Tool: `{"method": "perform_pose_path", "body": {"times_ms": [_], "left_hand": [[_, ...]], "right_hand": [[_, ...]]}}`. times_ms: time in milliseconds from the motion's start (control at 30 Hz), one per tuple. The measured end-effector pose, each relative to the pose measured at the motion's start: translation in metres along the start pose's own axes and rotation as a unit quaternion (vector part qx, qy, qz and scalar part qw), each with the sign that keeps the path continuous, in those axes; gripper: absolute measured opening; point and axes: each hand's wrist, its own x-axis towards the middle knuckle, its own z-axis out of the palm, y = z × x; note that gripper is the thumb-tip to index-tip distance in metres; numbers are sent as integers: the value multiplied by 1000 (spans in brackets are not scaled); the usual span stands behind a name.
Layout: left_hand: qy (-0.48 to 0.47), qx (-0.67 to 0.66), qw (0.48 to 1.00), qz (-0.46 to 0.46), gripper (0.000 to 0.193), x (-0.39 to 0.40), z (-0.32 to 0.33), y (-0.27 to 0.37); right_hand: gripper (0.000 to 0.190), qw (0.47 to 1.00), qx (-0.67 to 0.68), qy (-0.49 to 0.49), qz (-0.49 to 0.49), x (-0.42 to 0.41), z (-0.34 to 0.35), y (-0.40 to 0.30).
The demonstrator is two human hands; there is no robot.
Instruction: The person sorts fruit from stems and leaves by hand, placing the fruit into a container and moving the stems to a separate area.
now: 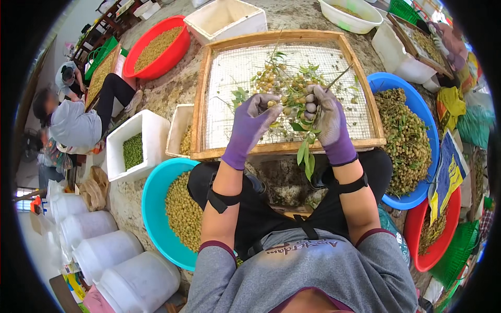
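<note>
Both my hands wear purple gloves with grey palms over a wood-framed wire-mesh screen [226,113]. My right hand [327,113] grips a leafy fruit twig [339,78], whose green leaves [306,156] hang down past the screen's near rail. At the left of that cluster, my left hand [261,111] pinches a small yellow-brown fruit [271,103] between thumb and fingers. Beyond the hands, a bunch of the same round fruits [268,78] lies with stems and leaves on the mesh. Small dark bits are scattered over the white surface seen through it.
To my right stands a blue basin [432,148] heaped with fruit on stems. A turquoise basin [154,219] of loose fruit sits at my left thigh. White foam boxes [156,135], red basins [184,43] and white plastic drums [137,281] surround me. Other people [76,125] sit at left.
</note>
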Motion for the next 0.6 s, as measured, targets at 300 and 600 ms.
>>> {"method": "perform_pose_path", "body": {"times_ms": [300, 600], "left_hand": [[-40, -137, 988, -63, 30, -8, -1, 9], [-134, -84, 984, -87, 25, -2, -15, -12]], "right_hand": [[24, 989, -122, 37, -77, -5, 2, -6], [25, 975, -209, -20, -70, -11, 5, -14]]}}
